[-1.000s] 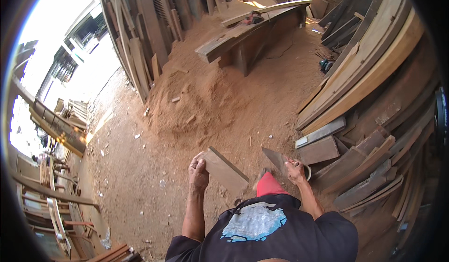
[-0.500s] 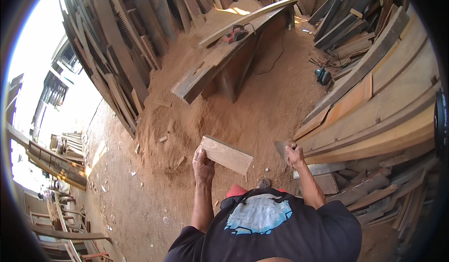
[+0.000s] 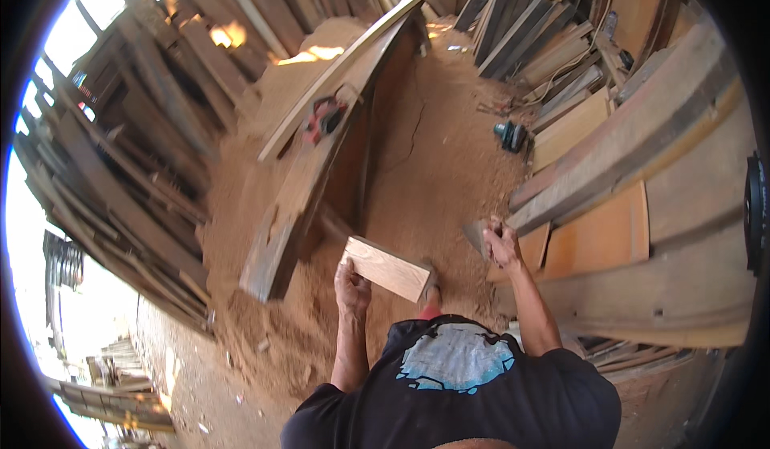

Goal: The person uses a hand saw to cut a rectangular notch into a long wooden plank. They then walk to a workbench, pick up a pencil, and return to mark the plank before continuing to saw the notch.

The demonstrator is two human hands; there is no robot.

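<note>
My left hand (image 3: pixel 351 285) is closed on one end of a short light wooden board (image 3: pixel 387 269), which juts out to the right at a slight downward tilt. In my right hand (image 3: pixel 501 242), fingers wrapped round its grip, is a tool with a flat grey blade (image 3: pixel 475 238). The blade points away to the left; its exact kind does not show. Board and blade are apart, both held in front of my body above the sawdust-covered ground.
Ahead to the left stands a long wooden workbench (image 3: pixel 297 180) carrying a red power tool (image 3: pixel 325 119) and a long plank (image 3: pixel 345 68). A green power tool (image 3: pixel 511 136) lies on the ground. Large boards (image 3: pixel 626 289) lean at the right, and upright planks (image 3: pixel 120 152) at the left.
My view has turned to the left and come forward, so the workbench now appears nearer. Both hands keep hold of the board and the bladed tool. A foot shows beyond the board's right end.
</note>
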